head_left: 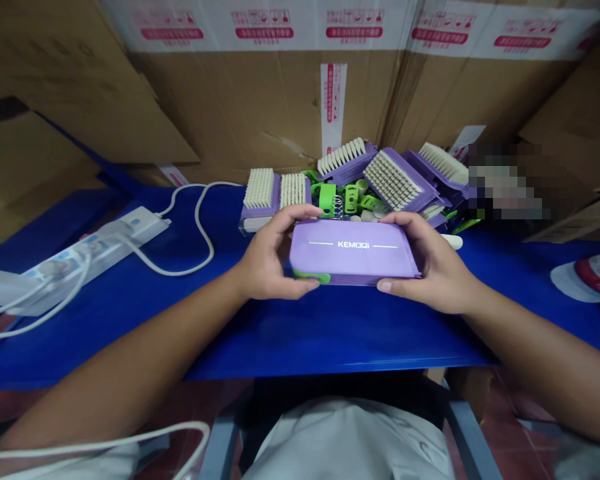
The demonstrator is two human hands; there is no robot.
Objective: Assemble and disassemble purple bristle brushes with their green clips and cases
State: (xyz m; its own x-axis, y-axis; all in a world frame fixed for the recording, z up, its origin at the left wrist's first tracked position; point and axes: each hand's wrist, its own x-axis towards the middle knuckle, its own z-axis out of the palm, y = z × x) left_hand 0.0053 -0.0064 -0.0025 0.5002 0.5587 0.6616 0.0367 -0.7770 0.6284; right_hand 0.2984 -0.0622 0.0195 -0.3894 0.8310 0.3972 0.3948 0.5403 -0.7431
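Note:
A purple plastic case [355, 257] marked KEMOQI, with a green piece at its lower left corner, is held level above the blue table. My left hand [275, 257] grips its left end, thumb along the near edge and fingers over the far side. At the right end my right hand [427, 263] grips it the same way. Behind the case lies a pile of purple brush heads [397, 180] with pale bristles, mixed with green plastic parts [351, 199] and a metal spring [338, 207]. The underside of the case is hidden.
On the left, a white power strip [95, 250] with plugs and cables lies on the blue table [300, 340]. Cardboard boxes [260, 100] stand along the back. A red-labelled bottle [590, 277] lies at the right. A pale stick-like piece [453, 241] shows beside my right hand.

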